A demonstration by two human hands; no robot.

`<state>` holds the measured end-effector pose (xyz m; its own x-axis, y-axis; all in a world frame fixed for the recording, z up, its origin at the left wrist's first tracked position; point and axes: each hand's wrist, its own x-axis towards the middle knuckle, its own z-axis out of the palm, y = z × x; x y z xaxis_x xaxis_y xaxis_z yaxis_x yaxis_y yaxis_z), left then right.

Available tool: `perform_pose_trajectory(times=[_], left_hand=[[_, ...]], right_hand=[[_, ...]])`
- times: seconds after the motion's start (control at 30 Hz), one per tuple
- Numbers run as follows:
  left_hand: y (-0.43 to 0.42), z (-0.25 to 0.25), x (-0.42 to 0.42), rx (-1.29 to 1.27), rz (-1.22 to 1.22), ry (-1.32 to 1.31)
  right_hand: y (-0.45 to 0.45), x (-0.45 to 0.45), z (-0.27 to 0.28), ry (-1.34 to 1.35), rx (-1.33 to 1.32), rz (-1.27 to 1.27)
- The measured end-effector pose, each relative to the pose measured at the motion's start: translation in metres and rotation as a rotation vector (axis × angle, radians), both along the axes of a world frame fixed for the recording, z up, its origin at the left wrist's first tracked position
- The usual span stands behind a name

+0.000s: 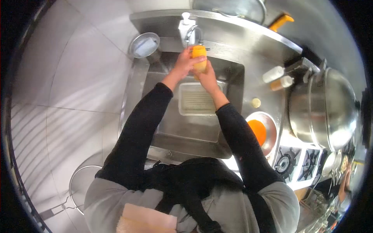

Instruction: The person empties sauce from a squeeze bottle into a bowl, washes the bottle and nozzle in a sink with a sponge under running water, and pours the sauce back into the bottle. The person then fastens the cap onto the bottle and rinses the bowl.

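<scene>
Both my hands grip a yellow-orange bottle [199, 51] over the far end of the metal sink [171, 132], just in front of the faucet [190, 34]. My left hand [184, 64] closes on its left side. Around the lower right side wraps my right hand [208, 77], fingers closed. The bottle's lower part is partly hidden by my fingers. Below them in the basin lies a pale rectangular plastic tray [199, 101] with a ribbed base. A white pump dispenser [185, 27] stands behind the faucet.
Left of the faucet is a metal pot [136, 50] with something whitish inside. On the right counter are two squeeze bottles [274, 73], a small round pale lid [255, 102] and a metal bowl [272, 128] holding something orange. Beyond are a large steel pot [336, 108] and gas burners [286, 164].
</scene>
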<state>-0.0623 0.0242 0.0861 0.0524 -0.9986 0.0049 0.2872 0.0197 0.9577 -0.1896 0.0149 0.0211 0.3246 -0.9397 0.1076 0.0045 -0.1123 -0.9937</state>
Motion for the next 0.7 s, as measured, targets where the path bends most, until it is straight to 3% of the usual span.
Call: perform_pose_trajectory(times=[0.1, 0.17, 0.23, 0.37, 0.43, 0.5, 0.57, 0.6, 0.67, 0.7], left_hand=[[0.001, -0.008, 0.009, -0.022, 0.035, -0.084], [0.002, -0.012, 0.022, -0.028, 0.152, -0.301], [0.006, -0.014, 0.037, -0.081, 0.172, -0.239], [0.025, -0.009, 0.056, -0.018, 0.196, -0.29], [0.031, -0.005, 0.058, -0.02, 0.225, -0.274], [0.037, -0.002, 0.062, -0.005, 0.222, -0.283], [0.042, -0.008, 0.068, 0.016, 0.217, -0.295], [0.042, -0.013, 0.071, -0.01, 0.196, -0.344], [0.045, -0.021, 0.071, -0.036, 0.17, -0.388], [0.048, -0.025, 0.072, -0.09, 0.261, -0.535]], right_hand=[[0.002, 0.007, -0.004, -0.129, -0.012, 0.046], [0.002, 0.002, 0.016, -0.208, 0.106, 0.308], [-0.025, -0.006, 0.025, -0.344, 0.395, 0.233], [-0.053, 0.005, 0.062, -0.273, 0.37, 0.122], [-0.064, 0.015, 0.076, -0.027, 0.072, 0.236], [-0.074, 0.028, 0.077, -0.067, 0.043, 0.332], [-0.069, 0.041, 0.091, 0.198, -0.072, 0.416], [-0.069, 0.046, 0.094, 0.197, -0.069, 0.416], [-0.077, 0.053, 0.087, 0.556, -0.616, 0.47], [-0.077, 0.054, 0.081, 0.558, -0.614, 0.471]])
